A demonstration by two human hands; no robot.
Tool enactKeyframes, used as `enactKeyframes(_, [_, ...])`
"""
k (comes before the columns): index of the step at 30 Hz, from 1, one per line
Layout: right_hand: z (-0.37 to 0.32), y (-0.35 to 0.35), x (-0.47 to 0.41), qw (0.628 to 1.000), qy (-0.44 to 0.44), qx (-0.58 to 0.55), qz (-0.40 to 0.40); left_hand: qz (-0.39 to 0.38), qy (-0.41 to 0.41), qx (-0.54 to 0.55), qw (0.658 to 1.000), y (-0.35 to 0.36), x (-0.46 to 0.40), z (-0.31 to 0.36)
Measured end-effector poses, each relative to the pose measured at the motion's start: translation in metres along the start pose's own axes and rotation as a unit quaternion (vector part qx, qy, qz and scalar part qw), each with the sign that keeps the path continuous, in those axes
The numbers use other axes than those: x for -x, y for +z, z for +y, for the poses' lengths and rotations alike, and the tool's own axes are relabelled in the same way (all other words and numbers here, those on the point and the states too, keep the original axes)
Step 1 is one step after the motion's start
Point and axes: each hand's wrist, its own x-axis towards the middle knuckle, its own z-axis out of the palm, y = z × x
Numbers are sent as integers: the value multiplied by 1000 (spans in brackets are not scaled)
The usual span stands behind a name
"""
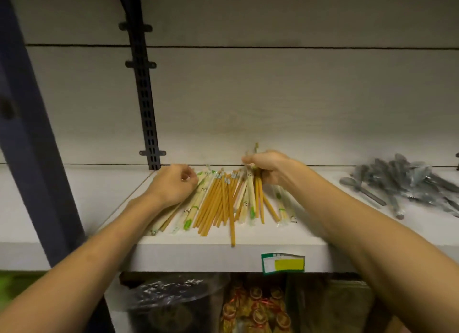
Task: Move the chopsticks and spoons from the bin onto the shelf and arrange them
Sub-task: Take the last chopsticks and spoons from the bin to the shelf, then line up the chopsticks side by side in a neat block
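Note:
A loose spread of yellow and wrapped chopsticks (221, 203) lies on the white shelf (188, 248), their near ends at its front edge. My left hand (171, 183) rests at the left side of the spread, its fingers curled against the wrapped pairs there. My right hand (268, 169) grips several chopsticks near their far ends and holds them tilted up above the pile. A heap of grey plastic-wrapped spoons (402, 183) lies on the shelf at the right. The bin is out of view.
A black slotted upright (146, 104) runs up the back wall left of the chopsticks. A dark blue post (32, 144) stands at far left. A green and yellow price label (283, 263) sticks to the shelf's front edge. Bagged goods (253, 308) sit on the shelf below.

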Motion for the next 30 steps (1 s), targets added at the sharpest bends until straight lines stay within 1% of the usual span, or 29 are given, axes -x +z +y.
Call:
enactKeyframes(3, [2,-10,1,999,-6,17,26,-29,12,5,999,0,-1,-3])
enactKeyframes(6, [6,-17,-2,996,-20,57,59,-49,28,11,998,-2,0,-2])
enactKeyframes(9, [10,-23,-3,985,-72,124,97,-75,40,16,996,-4,4,0])
enactKeyframes(11, [13,-29,-2,973,-101,182,98,-98,42,18,994,-6,8,0])
enactKeyframes(15, [19,-40,13,942,-170,287,46,-137,40,32,989,-11,15,0])
enactKeyframes(18, [27,-44,35,895,-220,387,11,-176,34,61,982,-18,18,2])
enactKeyframes(20, [33,-43,50,870,-249,426,-13,-219,28,110,969,-21,21,4])
enactKeyframes(21, [35,-41,56,862,-262,433,-35,-245,35,114,962,-22,22,5])
enactKeyframes(22, [37,-38,63,855,-269,438,-68,-273,51,95,956,-21,23,5])
enactKeyframes(24, [41,-31,67,842,-247,463,-125,-302,83,22,950,-16,23,4])
enactKeyframes(25, [44,-27,63,830,-230,491,-134,-302,92,-14,949,-12,22,2])
enactKeyframes(26, [48,-25,56,815,-210,525,-129,-299,98,-39,948,-9,20,1])
enactKeyframes(28, [54,-20,41,800,-181,561,-118,-291,105,-59,949,-6,20,1])
enactKeyframes(30, [58,-18,33,806,-188,550,-111,-263,116,-47,957,-4,23,5])
